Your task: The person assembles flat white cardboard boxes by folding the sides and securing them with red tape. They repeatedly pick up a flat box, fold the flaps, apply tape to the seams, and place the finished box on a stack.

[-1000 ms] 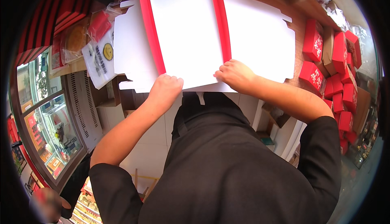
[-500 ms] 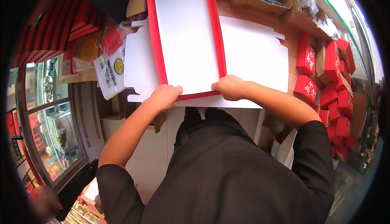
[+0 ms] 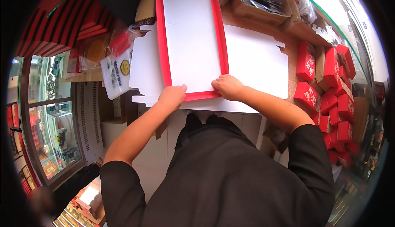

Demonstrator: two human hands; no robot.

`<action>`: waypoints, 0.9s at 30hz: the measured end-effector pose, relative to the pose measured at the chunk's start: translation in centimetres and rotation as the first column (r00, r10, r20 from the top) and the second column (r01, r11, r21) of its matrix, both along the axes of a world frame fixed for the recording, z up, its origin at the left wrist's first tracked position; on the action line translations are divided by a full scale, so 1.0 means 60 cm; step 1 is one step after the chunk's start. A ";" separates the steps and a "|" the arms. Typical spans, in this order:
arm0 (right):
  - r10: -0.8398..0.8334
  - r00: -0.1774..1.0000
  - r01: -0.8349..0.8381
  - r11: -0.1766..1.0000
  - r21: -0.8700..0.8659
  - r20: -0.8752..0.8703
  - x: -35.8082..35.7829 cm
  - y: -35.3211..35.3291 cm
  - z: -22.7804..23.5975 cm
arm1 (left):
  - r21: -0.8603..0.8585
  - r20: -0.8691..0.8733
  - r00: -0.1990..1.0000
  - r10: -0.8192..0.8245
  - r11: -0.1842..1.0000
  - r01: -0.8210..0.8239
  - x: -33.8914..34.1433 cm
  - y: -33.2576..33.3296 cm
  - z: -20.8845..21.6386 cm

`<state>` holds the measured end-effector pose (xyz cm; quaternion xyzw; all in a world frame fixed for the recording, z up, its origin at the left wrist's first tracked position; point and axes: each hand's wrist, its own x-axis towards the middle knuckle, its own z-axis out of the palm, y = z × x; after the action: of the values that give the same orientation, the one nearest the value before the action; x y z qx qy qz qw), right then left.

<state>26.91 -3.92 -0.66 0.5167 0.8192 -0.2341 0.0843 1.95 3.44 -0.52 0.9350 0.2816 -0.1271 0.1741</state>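
A long shallow box (image 3: pixel 193 41), white inside with red walls, lies lengthwise in front of me on flat white cardboard sheets (image 3: pixel 257 62). My left hand (image 3: pixel 172 97) grips the near left corner of the box, fingers curled over the red rim. At the near right corner, my right hand (image 3: pixel 227 87) pinches the rim with its fingertips inside. Between my hands the near red wall stands upright. The sheets beneath have notched tabs at their sides, and the box hides their middle.
Red boxes with white patterns (image 3: pixel 306 95) are piled at the right. Open cardboard cartons (image 3: pixel 263 5) stand at the back. Plastic bags (image 3: pixel 117 72) lie left, below stacked red boxes (image 3: pixel 61 25). Glass panes (image 3: pixel 55 132) stand at the left. Another person's dark sleeve (image 3: pixel 78 188) shows lower left.
The near red wall now shows more of its inner face, and the box's floor lies flatter. My hands keep their hold on the near corners. The view has shifted slightly.
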 end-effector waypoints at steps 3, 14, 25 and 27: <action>0.061 0.998 -0.060 0.998 0.029 -0.034 -0.003 -0.015 0.020 | 0.025 0.059 0.998 -0.029 0.999 0.028 -0.017 -0.008 0.011; -0.087 0.995 0.100 0.904 0.415 -0.051 -0.037 -0.075 -0.010 | 0.144 0.245 0.967 -0.066 0.989 0.031 0.005 -0.038 -0.018; -0.192 0.906 0.349 0.844 0.408 -0.377 -0.070 -0.082 -0.065 | 0.470 0.284 0.935 -0.213 0.881 0.058 0.048 -0.079 -0.039; -0.226 0.915 0.359 0.834 0.419 -0.335 -0.077 -0.086 -0.071 | 0.458 0.269 0.940 -0.210 0.886 0.067 0.046 -0.080 -0.040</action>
<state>22.29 -9.09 -4.92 0.6045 0.7652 -0.1062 -0.1942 4.74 -1.33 -2.91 0.9759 0.2037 0.0770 -0.0104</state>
